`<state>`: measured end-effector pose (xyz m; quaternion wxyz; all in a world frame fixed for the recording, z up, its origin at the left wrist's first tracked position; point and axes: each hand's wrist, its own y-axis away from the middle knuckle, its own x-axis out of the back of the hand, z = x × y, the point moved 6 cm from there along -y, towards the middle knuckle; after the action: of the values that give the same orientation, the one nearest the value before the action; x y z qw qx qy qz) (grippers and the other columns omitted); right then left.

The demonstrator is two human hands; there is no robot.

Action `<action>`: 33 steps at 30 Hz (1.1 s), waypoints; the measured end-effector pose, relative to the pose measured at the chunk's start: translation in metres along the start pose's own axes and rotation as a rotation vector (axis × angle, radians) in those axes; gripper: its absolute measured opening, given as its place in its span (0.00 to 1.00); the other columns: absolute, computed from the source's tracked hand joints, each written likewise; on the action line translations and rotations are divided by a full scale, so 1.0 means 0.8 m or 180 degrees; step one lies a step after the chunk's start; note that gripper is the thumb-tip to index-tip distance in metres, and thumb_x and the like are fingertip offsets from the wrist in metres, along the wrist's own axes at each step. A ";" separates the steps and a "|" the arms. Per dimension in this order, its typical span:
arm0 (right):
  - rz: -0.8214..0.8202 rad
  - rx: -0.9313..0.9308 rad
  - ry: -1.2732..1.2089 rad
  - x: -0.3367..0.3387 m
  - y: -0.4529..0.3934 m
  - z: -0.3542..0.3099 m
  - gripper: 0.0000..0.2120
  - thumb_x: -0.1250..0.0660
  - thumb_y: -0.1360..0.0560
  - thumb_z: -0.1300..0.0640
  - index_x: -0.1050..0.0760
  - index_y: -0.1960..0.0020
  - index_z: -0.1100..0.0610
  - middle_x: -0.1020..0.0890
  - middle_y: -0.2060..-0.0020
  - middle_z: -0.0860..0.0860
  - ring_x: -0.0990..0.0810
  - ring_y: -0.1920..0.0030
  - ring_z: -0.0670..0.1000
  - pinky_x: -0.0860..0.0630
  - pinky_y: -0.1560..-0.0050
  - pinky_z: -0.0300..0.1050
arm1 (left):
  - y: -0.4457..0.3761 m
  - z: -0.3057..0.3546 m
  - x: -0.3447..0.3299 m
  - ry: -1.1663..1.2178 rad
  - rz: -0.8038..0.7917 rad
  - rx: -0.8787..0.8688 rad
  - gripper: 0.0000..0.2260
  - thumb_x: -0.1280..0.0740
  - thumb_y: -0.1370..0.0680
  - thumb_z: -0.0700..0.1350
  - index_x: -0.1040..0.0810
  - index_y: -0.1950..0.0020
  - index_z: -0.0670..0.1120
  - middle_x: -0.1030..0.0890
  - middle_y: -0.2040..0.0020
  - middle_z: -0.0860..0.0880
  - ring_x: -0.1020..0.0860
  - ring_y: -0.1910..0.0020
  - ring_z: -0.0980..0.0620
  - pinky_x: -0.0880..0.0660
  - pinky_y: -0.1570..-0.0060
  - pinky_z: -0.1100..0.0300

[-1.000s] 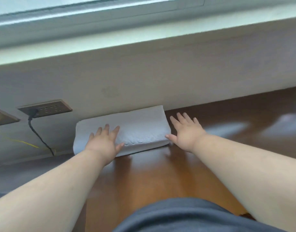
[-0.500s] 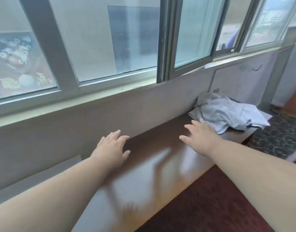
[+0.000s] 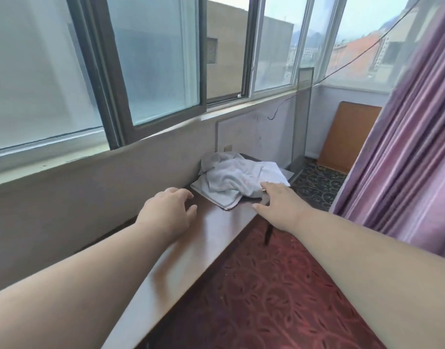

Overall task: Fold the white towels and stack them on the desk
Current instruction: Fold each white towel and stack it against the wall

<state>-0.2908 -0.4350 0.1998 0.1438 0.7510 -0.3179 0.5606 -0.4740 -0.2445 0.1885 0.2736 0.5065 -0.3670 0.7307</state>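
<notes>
crumpled white towels [image 3: 235,178] heaped at far end of desk [image 3: 208,230]. right hand [image 3: 279,205] fingers spread, at towel edge; left hand [image 3: 167,212] relaxed, holding nothing.

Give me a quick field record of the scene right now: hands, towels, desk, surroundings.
left hand: open, fingers loosely curled, over the desk, holding nothing
right hand: open, reaching to the near edge of the towel pile
towel pile: white, crumpled, unfolded, at the desk's far end
desk: brown wood, along the wall under the windows
curtain: purple, at right
</notes>
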 end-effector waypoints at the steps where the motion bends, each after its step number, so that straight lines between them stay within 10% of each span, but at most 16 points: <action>1: 0.0022 -0.0021 -0.0023 0.001 -0.004 0.012 0.24 0.33 0.25 0.45 0.29 0.34 0.58 0.24 0.36 0.55 0.31 0.33 0.58 0.33 0.35 0.51 | -0.009 0.009 -0.009 0.0006 -0.0016 -0.0041 0.18 0.40 0.23 0.60 0.27 0.35 0.57 0.26 0.36 0.54 0.26 0.39 0.49 0.28 0.44 0.53; 21: 0.0160 -0.0877 -0.0139 -0.044 -0.213 0.259 0.29 0.35 0.24 0.44 0.35 0.27 0.53 0.29 0.30 0.52 0.37 0.28 0.58 0.39 0.30 0.50 | -0.319 0.095 -0.209 0.0030 -0.0446 -0.0392 0.18 0.38 0.24 0.57 0.27 0.35 0.56 0.27 0.34 0.54 0.29 0.37 0.50 0.31 0.42 0.54; 33: -0.0394 -0.0231 -0.0092 -0.079 -0.392 0.436 0.32 0.35 0.23 0.43 0.39 0.24 0.53 0.33 0.28 0.51 0.42 0.25 0.56 0.42 0.26 0.52 | -0.417 0.172 -0.329 0.0011 -0.0498 0.0612 0.25 0.40 0.25 0.61 0.32 0.30 0.56 0.28 0.32 0.52 0.29 0.36 0.48 0.29 0.42 0.51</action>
<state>0.1603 -0.3775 0.0693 0.2008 0.7715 -0.2930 0.5278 -0.0533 -0.1698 0.0571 0.2805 0.5563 -0.2541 0.7398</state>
